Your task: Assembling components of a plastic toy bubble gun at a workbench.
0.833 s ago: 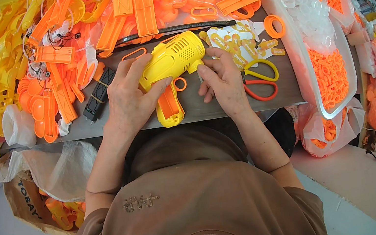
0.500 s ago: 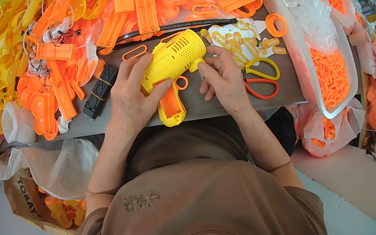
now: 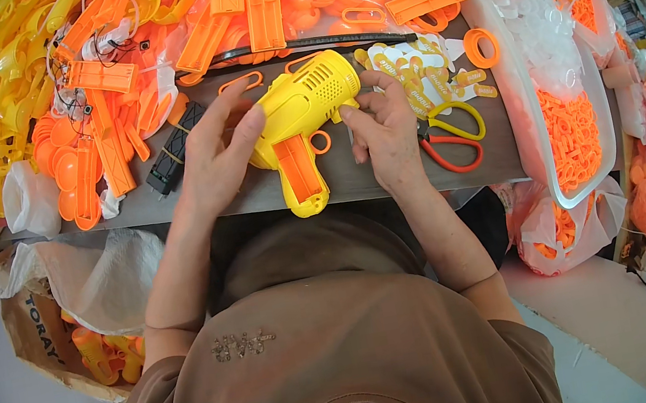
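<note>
A yellow toy gun (image 3: 305,106) with a vented barrel lies tilted in front of me. Its handle has an orange compartment (image 3: 300,169), and an orange trigger ring (image 3: 321,142) sits beside it. My right hand (image 3: 385,131) pinches the barrel's front end between thumb and fingers, at a small yellow knob. At the gun's rear is my left hand (image 3: 214,155), fingers and thumb spread, the thumb near the yellow body. Whether its fingertips touch the gun I cannot tell. Scissors (image 3: 456,136) with one yellow and one red handle loop lie right of my right hand.
Orange battery-tray-like parts (image 3: 265,6) and yellow parts (image 3: 7,100) are heaped behind. A black block (image 3: 177,153) lies at left, yellow-white stickers (image 3: 421,74) and an orange ring (image 3: 481,48) at right. A clear bin (image 3: 536,123) holds small orange pieces.
My left thumb has lifted off the gun's handle, and the left fingers have loosened from its rear. My right hand still grips the front end.
</note>
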Tool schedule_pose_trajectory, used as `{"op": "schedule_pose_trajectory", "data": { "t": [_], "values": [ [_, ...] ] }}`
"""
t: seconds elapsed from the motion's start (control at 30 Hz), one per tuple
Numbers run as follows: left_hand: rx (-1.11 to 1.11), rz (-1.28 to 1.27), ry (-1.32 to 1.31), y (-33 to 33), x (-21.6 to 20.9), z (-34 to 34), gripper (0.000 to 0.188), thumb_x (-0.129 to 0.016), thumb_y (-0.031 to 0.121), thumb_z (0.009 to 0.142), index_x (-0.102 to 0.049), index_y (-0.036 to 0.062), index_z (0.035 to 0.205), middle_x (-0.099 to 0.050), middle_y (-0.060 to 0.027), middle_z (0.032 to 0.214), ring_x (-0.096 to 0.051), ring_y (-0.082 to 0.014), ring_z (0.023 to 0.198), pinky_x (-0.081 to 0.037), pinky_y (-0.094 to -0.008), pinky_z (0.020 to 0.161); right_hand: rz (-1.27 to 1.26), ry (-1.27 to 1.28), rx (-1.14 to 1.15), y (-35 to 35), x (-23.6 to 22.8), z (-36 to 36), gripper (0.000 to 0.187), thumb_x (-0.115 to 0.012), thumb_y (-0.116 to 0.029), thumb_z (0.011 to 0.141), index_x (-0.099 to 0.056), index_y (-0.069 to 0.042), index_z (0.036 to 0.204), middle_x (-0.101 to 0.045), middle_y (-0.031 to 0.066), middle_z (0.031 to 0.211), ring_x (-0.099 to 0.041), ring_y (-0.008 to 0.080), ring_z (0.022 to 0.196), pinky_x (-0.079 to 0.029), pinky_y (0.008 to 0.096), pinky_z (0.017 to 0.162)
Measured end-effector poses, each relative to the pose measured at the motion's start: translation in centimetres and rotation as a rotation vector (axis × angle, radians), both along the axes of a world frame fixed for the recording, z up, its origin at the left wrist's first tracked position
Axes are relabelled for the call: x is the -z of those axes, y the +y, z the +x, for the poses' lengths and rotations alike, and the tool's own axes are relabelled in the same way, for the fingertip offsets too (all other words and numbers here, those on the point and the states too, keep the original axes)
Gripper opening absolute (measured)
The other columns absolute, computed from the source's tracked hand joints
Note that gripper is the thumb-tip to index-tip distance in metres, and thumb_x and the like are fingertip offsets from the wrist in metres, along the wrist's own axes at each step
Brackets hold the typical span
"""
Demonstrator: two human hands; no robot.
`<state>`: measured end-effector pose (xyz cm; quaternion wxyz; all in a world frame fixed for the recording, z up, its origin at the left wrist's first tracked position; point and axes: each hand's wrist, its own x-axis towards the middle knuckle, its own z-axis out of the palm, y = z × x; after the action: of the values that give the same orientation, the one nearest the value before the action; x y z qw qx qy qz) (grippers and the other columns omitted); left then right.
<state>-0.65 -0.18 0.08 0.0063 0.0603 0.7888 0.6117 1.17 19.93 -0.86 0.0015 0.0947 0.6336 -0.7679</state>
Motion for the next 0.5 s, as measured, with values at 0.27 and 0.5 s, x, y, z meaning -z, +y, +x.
{"op": "schedule_pose_trajectory", "data": {
  "t": [0.27,0.5],
  "values": [
    [0.597,0.401,-0.54,-0.3,-1.6,-1.6,0.075,-0.081,0.016,0.057,-0.045,-0.001,0.121,-0.059,-0.0072,0.105,-0.056,-0.015,0.095,-0.044,-0.0291,0.084,-0.005,0.273,-0.034,-1.0,-2.1,2.8,0.057,-0.055,0.014,0.074,-0.029,-0.001,0.122,-0.05,0.0144,0.102,-0.044,0.0035,0.054,-0.034,0.0152,0.043],
    [0.534,0.339,-0.318,-0.4,-2.7,1.0,0.083,-0.081,0.017,0.047,-0.045,-0.0026,0.12,-0.055,-0.0079,0.109,-0.053,-0.0148,0.099,-0.04,-0.0296,0.088,0.253,0.457,-0.294,0.7,-4.4,4.0,0.067,-0.062,0.013,0.07,-0.029,-0.002,0.126,-0.053,0.0142,0.11,-0.04,0.0012,0.053,-0.032,0.0148,0.046]
  ]
}}
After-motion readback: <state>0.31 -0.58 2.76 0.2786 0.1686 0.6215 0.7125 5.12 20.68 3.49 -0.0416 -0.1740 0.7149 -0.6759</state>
